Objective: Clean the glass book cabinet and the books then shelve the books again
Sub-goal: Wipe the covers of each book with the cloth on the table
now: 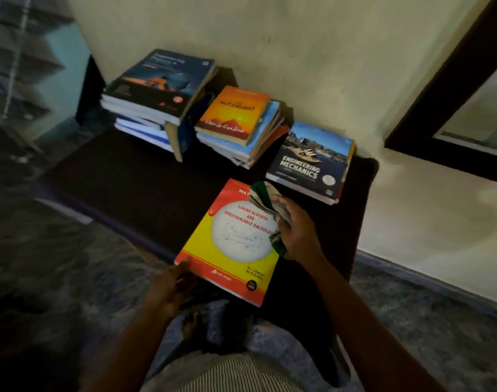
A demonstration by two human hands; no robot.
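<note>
Left hand gripping yellow book, right hand clutching cloth atop

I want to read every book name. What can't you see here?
Head view only:
1. Top word on the red-and-yellow book: covered by the cloth in the right hand.
2. Title on the far-left stack: blurred.
3. Lower books in the middle stack: hidden under the top one.

A red-and-yellow maths book lies face-up, near three book stacks behind.
</note>
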